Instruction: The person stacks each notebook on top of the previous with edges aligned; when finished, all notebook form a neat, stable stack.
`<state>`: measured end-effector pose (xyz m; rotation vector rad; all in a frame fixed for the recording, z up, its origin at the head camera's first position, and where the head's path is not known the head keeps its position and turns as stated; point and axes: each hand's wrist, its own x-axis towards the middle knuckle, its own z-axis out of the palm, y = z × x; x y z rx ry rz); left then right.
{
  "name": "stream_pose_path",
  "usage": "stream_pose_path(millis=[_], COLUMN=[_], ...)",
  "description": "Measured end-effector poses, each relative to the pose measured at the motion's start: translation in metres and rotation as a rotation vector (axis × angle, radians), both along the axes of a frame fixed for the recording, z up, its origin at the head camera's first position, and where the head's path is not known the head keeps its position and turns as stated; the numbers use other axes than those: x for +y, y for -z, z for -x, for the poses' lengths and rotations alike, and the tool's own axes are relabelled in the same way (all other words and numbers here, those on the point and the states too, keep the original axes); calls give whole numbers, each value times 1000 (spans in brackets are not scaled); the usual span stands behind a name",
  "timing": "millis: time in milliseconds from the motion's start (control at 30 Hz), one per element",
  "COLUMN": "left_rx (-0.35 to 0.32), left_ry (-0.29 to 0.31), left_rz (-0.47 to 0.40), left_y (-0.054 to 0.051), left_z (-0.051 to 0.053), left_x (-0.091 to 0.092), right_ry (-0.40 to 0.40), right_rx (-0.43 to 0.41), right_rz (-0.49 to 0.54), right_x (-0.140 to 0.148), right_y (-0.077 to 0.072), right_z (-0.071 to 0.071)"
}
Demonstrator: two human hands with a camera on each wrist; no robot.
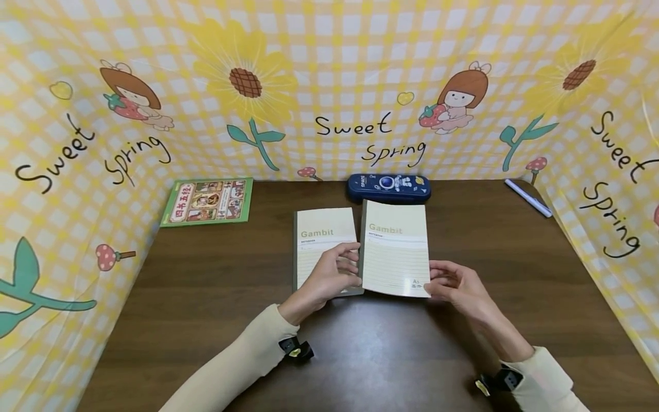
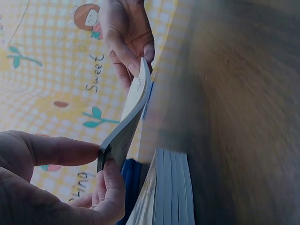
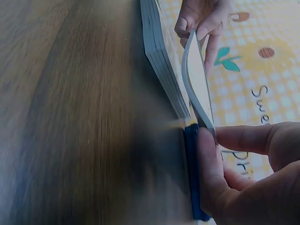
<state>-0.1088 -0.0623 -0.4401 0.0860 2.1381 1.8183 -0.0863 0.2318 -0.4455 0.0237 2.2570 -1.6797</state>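
A cream notebook [image 1: 393, 252] with "Gambit" on its cover is held above the table between both hands. My left hand [image 1: 326, 277] pinches its dark spine edge near the lower corner, thumb on one face and fingers on the other. On the opposite edge, my right hand [image 1: 463, 292] pinches the lower right corner. The held notebook [image 2: 126, 117] bends in a gentle curve in the left wrist view. Below and to its left lies a pile of similar notebooks [image 1: 324, 229], partly covered by my left hand; its stacked page edges show in both wrist views.
A dark blue pencil case [image 1: 388, 189] with space pictures lies behind the held notebook. At the back left is a green-bordered book [image 1: 208, 201], and a pale pen-like stick [image 1: 528, 198] is at the back right. Checked cloth walls enclose the wooden table [image 1: 206, 320].
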Motion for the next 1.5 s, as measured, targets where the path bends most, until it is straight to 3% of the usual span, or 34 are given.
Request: stream_pose_path(millis=[267,933,1500], left_rx=[21,0,-15], left_ry=[-61,-126,-183], left_rz=[27,189,176], left_y=[1,1,5], left_z=[-4,-20,-26], left_x=[-26,-80,-105], right_ry=[-14,-105,-192], right_rx=[19,83,259], right_rz=[5,60,-117], right_x=[-29,-81,-105], right_y=[10,21,21], right_z=[11,26,30])
